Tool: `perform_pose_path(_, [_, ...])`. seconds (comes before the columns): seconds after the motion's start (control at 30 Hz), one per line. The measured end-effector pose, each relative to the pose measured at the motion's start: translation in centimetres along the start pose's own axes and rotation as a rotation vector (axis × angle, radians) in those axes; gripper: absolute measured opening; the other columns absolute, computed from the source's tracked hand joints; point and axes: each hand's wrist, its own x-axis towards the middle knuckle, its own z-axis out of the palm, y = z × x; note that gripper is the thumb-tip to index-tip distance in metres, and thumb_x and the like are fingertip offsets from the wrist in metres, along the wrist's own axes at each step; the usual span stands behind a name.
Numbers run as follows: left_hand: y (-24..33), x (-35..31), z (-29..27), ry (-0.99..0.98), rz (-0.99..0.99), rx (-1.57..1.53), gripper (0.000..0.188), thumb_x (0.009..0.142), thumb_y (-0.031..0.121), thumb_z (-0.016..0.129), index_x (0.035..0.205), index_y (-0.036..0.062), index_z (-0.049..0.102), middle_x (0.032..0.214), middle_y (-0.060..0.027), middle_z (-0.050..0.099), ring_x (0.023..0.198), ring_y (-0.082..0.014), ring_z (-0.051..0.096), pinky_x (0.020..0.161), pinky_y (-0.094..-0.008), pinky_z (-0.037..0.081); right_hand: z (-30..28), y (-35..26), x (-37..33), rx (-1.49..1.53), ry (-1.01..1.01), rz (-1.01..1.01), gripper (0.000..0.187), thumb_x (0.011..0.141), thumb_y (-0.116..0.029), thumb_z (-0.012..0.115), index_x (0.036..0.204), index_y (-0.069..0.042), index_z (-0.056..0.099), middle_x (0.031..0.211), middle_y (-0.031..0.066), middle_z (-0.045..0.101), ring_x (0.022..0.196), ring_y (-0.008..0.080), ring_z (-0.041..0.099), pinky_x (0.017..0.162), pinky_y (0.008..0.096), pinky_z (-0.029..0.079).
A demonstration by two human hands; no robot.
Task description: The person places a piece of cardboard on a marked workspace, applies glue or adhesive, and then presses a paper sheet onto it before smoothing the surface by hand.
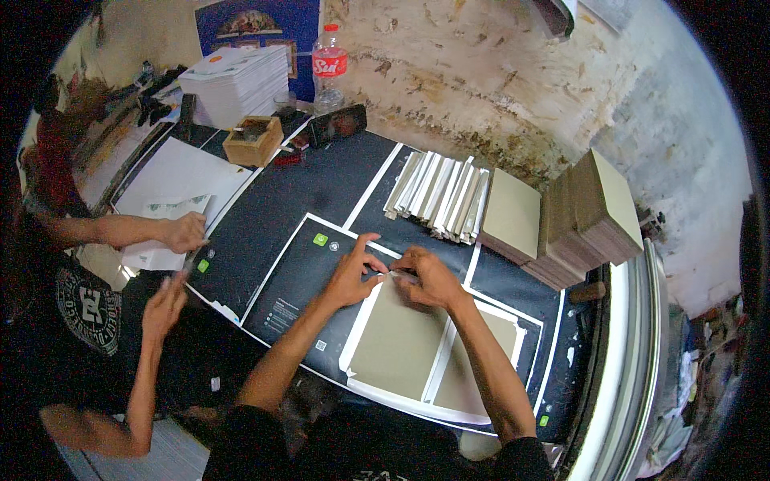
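Two tan boards lie side by side on a white paper sheet (351, 353), forming a cover with a narrow white strip (437, 369) between them. At the far left corner of the larger left board (397, 345), my right hand (429, 276) pinches the paper's corner with its fingertips. My left hand (353, 271) is just left of that corner, fingers apart and one raised, its thumb close to the paper edge. The smaller-looking right board (481, 361) is partly hidden under my right forearm. White paper edges are folded over along the near side and right end.
Stacked tan boards (573, 220) and a row of paper-and-board strips (439, 196) stand at the back right. Farther left are a wooden box (253, 140), a bottle (330, 68) and a paper stack (237, 80). A co-worker's hands (184, 232) handle paper at left.
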Motion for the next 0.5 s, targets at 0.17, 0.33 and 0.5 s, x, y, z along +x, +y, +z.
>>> perform_pose_path(0.17, [-0.2, 0.0, 0.1, 0.011, -0.04, -0.082, 0.085, 0.081, -0.001, 0.073, 0.15, 0.0065, 0.024, 0.096, -0.009, 0.074, 0.09, -0.0245, 0.071, 0.076, -0.0386, 0.054, 0.1, -1.1, 0.1, -0.07, 0.007, 0.011, 0.028, 0.081, -0.014, 0.068, 0.103, 0.003, 0.072, 0.1, 0.0209, 0.067, 0.102, 0.0371, 0.063, 0.091, 0.045, 0.052])
perform_pose_path(0.33, [0.6, 0.2, 0.0, -0.008, -0.046, -0.064, 0.084, 0.081, -0.001, 0.073, 0.149, 0.0014, 0.023, 0.093, -0.0109, 0.074, 0.084, -0.0242, 0.069, 0.074, -0.0371, 0.053, 0.2, -1.3, 0.4, -0.145, 0.006, -0.014, 0.025, 0.08, -0.014, 0.069, 0.1, 0.0, 0.074, 0.094, 0.021, 0.068, 0.095, 0.0385, 0.065, 0.085, 0.0461, 0.053])
perform_pose_path(0.5, [0.2, 0.4, 0.6, 0.024, -0.1, -0.072, 0.078, 0.08, -0.004, 0.071, 0.143, -0.0034, 0.025, 0.09, -0.0122, 0.074, 0.072, -0.0213, 0.065, 0.066, -0.0348, 0.051, 0.3, -1.3, 0.7, -0.195, -0.085, 0.072, 0.023, 0.079, -0.013, 0.069, 0.099, -0.002, 0.074, 0.093, 0.0204, 0.068, 0.088, 0.0389, 0.066, 0.08, 0.0457, 0.054])
